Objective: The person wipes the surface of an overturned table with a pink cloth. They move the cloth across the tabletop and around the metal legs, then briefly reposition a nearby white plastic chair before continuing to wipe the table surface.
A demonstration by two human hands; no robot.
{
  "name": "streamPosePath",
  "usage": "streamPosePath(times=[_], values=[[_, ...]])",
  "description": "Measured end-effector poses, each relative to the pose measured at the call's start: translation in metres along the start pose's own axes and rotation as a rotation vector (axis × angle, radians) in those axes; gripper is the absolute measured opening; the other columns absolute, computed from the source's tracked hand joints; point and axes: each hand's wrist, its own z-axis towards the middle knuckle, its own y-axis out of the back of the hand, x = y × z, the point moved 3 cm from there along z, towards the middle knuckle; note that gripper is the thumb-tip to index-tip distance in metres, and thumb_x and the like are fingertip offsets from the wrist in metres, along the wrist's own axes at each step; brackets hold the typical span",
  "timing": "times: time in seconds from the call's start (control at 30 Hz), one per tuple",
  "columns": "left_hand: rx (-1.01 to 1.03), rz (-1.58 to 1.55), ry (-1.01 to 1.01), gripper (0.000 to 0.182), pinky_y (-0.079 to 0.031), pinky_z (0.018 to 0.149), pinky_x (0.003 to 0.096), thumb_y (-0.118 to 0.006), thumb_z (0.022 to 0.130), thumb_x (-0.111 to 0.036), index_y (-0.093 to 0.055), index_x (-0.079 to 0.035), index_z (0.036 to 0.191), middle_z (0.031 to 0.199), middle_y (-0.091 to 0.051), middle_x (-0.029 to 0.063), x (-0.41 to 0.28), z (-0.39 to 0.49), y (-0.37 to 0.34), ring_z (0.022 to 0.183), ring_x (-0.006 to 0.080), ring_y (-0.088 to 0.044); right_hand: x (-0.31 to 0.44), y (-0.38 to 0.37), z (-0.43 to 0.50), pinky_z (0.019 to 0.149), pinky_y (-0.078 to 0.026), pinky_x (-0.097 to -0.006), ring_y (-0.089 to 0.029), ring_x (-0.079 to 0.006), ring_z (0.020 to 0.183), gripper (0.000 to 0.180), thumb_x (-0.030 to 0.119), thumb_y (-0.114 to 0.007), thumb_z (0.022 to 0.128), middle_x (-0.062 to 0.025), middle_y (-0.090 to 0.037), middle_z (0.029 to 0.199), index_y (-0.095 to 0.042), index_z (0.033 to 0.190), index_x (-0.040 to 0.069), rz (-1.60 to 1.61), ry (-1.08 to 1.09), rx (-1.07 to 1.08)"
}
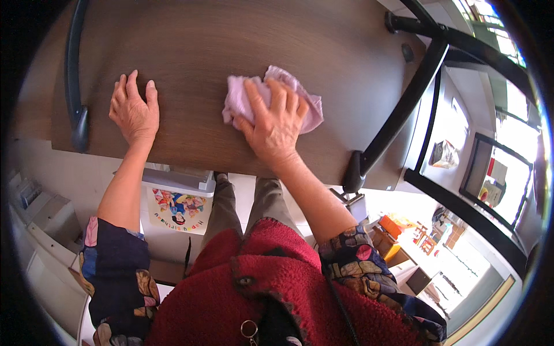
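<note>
A dark brown wood-grain panel [190, 52] spreads out in front of me. Flat against it on the left lies my left hand [134, 108], empty, with the thumb held away from the fingers. My right hand [277, 125] presses a crumpled pale pink cloth [238, 97] onto the middle of the panel. Its fingers are spread over the cloth and hide part of it. Some of the fabric sticks out beyond the fingertips and to the right of the hand.
A curved black bar [73, 65] stands left of my left hand. Black metal tubes [402, 104] rise at the panel's right side. Below the near edge are a grey plastic tray [173, 181] and a cartoon-printed sheet [179, 212] bearing writing. An orange box [391, 225] sits farther right.
</note>
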Motion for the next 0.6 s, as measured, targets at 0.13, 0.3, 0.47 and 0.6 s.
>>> streamPosePath(times=[0.13,0.3,0.47,0.6], values=[[-0.042,-0.362,0.027,0.054,-0.028,0.123,0.0534,-0.059,0.105,-0.046,-0.054,-0.02,0.151,0.159,-0.049,0.0149,-0.008,-0.002,0.026,0.151,0.0337,-0.04,0.004,0.005,-0.02,0.106,-0.034,-0.0561,-0.051,-0.0346,0.13,0.076,0.046,-0.087,0.071,-0.0123,-0.056,0.138,-0.065,0.14,0.024,0.041,0.001,-0.028],[-0.068,-0.695,-0.378,0.05,-0.032,0.121,0.0525,-0.066,0.1,-0.026,-0.058,-0.007,0.145,0.153,-0.054,0.0206,-0.102,-0.043,0.086,0.144,0.0374,-0.049,-0.012,-0.005,0.008,0.106,-0.034,-0.0569,-0.051,-0.0331,0.131,0.071,0.048,-0.086,0.072,-0.0117,-0.057,0.14,-0.066,0.136,0.025,0.066,-0.039,-0.084],[0.237,-1.019,-0.526,0.061,-0.035,0.122,0.0468,-0.064,0.103,-0.043,-0.055,-0.005,0.15,0.152,-0.057,0.0205,-0.213,-0.04,0.085,0.143,0.0358,-0.052,-0.038,0.021,0.01,0.117,-0.035,-0.0567,-0.044,-0.042,0.143,0.078,0.018,-0.073,0.081,-0.0222,-0.052,0.148,-0.044,0.15,-0.002,0.452,0.002,-0.067],[0.146,-0.583,-0.731,0.068,-0.03,0.119,0.0557,-0.078,0.088,-0.053,-0.06,-0.027,0.148,0.153,-0.053,0.0114,-0.249,-0.063,0.092,0.146,0.0375,-0.044,-0.124,0.103,-0.045,0.116,-0.043,-0.0513,-0.05,-0.039,0.14,0.065,-0.01,-0.062,0.075,-0.019,-0.057,0.147,-0.065,0.138,0.006,0.219,0.041,-0.295]])
